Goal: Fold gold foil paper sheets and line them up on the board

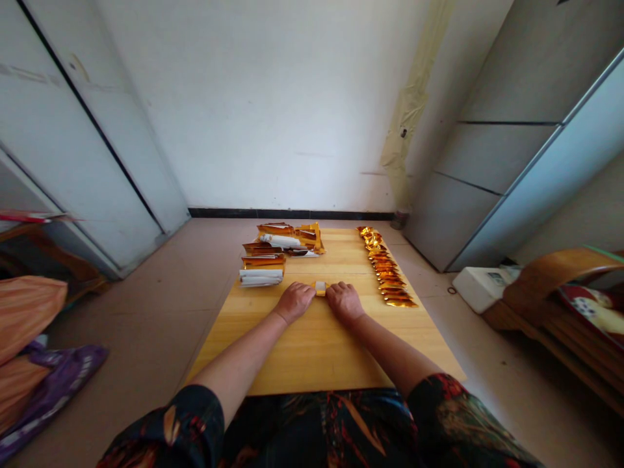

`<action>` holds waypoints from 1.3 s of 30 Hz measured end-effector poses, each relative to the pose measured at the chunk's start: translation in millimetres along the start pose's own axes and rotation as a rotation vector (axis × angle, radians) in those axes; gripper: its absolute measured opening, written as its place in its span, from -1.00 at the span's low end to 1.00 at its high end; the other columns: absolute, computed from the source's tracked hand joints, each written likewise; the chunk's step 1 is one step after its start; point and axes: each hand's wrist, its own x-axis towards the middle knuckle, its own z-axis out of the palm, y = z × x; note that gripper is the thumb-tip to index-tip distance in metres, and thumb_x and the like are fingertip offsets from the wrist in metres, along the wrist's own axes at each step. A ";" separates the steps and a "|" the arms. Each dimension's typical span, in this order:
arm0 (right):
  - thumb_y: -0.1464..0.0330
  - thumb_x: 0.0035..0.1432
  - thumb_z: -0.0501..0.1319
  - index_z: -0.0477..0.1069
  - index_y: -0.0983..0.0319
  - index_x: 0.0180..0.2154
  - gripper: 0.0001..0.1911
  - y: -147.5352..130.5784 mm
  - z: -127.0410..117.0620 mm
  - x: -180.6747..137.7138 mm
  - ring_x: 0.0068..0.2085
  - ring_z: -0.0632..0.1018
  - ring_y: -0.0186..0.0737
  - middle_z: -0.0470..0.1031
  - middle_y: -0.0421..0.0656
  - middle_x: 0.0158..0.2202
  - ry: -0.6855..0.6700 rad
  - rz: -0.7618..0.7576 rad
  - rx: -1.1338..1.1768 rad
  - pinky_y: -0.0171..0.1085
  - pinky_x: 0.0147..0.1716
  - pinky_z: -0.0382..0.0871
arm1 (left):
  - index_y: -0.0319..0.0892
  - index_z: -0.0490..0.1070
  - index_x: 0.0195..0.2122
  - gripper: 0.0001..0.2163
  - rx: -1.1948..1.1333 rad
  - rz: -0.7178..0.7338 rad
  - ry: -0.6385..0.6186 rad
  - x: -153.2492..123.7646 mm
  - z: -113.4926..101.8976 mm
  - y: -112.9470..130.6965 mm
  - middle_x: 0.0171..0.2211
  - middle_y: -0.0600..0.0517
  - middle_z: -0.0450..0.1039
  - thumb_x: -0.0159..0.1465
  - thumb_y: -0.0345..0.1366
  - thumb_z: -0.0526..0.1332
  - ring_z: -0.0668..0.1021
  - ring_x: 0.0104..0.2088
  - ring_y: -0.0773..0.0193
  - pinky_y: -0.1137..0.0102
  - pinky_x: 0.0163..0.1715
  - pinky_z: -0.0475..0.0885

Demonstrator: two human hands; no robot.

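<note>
— Where does the small gold-and-white folded piece point(320, 288) sit relative to the two hands?

— Right between them. The left hand point(294, 301) closes on its left end and the right hand point(344, 301) on its right end, so each grip has the piece just inward of its fingertips, toward the other hand. It rests low on the worktop point(312, 351), or barely above it; I cannot tell which.

— How are the grips set?

— Both look pressed together, fingers curled down and in, pinching the ends of the piece. The fingertips themselves are hidden under the knuckles, so how much of the piece each one holds is hard to say.

— Which way does its long axis run?

— Side to side, from one grip to the other, across the person's front. Neither hand is nearer; they flank it evenly.

— And around them?

— Beyond the left grip, farther from the body, lie the stacks of gold foil sheets point(264, 261) with white paper point(260, 277) under the nearest one. Beyond the right grip and outward from it runs a row of folded gold pieces point(387, 270), overlapping in a line that leads away from the person. Both groups are apart from the hands, the white paper being the closest to the left grip.
</note>
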 end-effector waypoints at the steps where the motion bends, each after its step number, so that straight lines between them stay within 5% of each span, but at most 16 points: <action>1: 0.39 0.30 -0.04 0.42 0.24 -0.21 -0.74 -0.2 1.4 0.3 -0.16 0.39 -0.15 0.47 -0.02 -0.21 -0.002 0.008 -0.005 -0.25 -0.25 0.12 | -0.20 0.41 -0.41 -0.81 -0.024 -0.013 0.003 -0.5 0.6 -0.3 -0.47 -0.02 0.45 0.29 -0.40 0.05 0.48 -0.37 0.26 0.35 -0.29 0.36; 8: 0.35 0.33 -0.07 0.40 0.18 -0.21 -0.72 1.1 11.4 1.1 -0.12 0.35 -0.16 0.42 -0.07 -0.15 0.044 0.132 0.028 -0.26 -0.24 0.14 | -0.15 0.45 -0.20 -0.79 -0.292 -0.148 0.063 -1.8 5.3 -4.6 -0.15 -0.02 0.46 0.15 -0.49 0.16 0.49 -0.15 0.28 0.38 -0.12 0.42; 21: 0.31 0.26 0.03 0.41 0.18 -0.19 -0.79 9.2 -4.4 5.8 -0.07 0.38 -0.18 0.44 -0.08 -0.14 -0.063 0.250 0.157 -0.27 -0.21 0.15 | -0.18 0.47 -0.34 -0.85 -0.353 -0.321 0.006 9.7 8.9 -5.1 -0.19 -0.04 0.43 0.16 -0.49 0.14 0.45 -0.12 0.24 0.32 -0.05 0.40; 39: 0.26 0.28 -0.01 0.44 0.24 -0.16 -0.69 2.6 -17.1 8.9 -0.02 0.35 -0.10 0.39 0.00 -0.06 -0.113 0.412 0.195 -0.22 -0.19 0.20 | -0.16 0.47 -0.29 -0.75 -0.083 -0.564 -0.294 32.3 -14.8 4.5 -0.19 -0.05 0.46 0.29 -0.18 0.05 0.49 -0.15 0.22 0.38 -0.23 0.36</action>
